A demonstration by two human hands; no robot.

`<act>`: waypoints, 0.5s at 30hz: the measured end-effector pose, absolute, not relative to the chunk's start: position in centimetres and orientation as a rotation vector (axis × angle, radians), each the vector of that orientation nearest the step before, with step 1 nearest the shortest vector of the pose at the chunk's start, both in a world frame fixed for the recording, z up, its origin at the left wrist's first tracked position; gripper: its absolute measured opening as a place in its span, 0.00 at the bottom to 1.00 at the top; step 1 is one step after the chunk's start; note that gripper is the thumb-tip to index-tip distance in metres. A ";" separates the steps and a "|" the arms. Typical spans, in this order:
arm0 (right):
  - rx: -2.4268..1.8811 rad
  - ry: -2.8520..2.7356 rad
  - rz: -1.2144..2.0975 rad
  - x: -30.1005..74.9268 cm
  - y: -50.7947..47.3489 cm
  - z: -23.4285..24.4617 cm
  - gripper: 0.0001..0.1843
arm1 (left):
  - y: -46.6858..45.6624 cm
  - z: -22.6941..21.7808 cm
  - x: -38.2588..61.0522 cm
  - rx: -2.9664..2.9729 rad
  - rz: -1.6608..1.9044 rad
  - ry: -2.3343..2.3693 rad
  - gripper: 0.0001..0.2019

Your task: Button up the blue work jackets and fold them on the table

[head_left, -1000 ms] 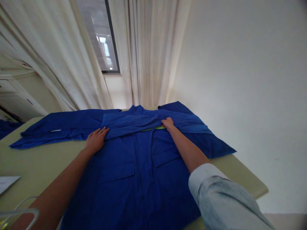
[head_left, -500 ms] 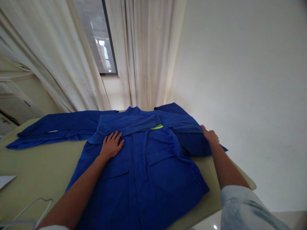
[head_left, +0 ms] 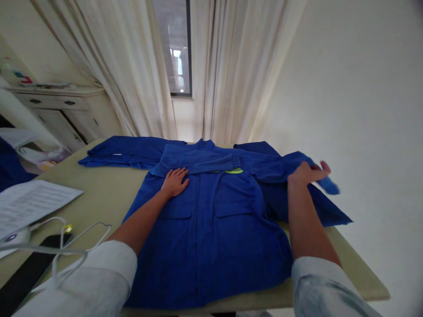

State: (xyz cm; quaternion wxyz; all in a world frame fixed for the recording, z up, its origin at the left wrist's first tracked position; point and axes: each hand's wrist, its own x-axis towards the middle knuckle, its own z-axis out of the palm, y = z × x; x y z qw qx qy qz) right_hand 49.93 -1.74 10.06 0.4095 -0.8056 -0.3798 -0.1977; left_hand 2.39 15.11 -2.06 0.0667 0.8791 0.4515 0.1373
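Observation:
A blue work jacket [head_left: 211,237] lies front up, its collar toward the window and two flap pockets showing. One sleeve [head_left: 198,160] is folded across the chest, its elastic cuff beside a yellow-green patch [head_left: 234,171]. On the chest just below that sleeve, my left hand [head_left: 175,182] rests flat with fingers spread. At the right, the jacket's other sleeve [head_left: 274,167] stretches outward, its end raised in my right hand [head_left: 306,173]. Some fingers of that hand stick out past the cloth; the grip itself is partly hidden.
More folded blue cloth [head_left: 132,152] lies beyond the jacket on the table [head_left: 112,187], with another dark blue piece [head_left: 327,209] under the right sleeve. At left are printed paper [head_left: 36,202], a white cable [head_left: 62,251] and a black flat object [head_left: 31,268]. A wall [head_left: 373,110] stands right.
My right hand has lifted the right sleeve off the cloth beneath and moved outward. My left hand stays flat on the chest. The view has turned left, bringing paper and cable into sight.

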 end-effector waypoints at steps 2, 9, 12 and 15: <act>-1.922 -0.973 -0.536 44.6 1.3 9.8 0.31 | 15.1 -1.9 2.3 2.574 0.511 1.331 0.31; -1.437 -2.328 0.147 28.1 5.5 3.2 0.35 | 16.7 -0.8 0.2 1.586 1.110 1.335 0.31; -1.565 -2.252 0.120 27.8 5.7 1.3 0.32 | 18.2 -0.3 -0.5 1.444 1.109 1.364 0.35; -1.669 -2.220 0.045 28.9 5.8 1.3 0.33 | 20.1 0.8 0.3 1.362 1.100 1.390 0.29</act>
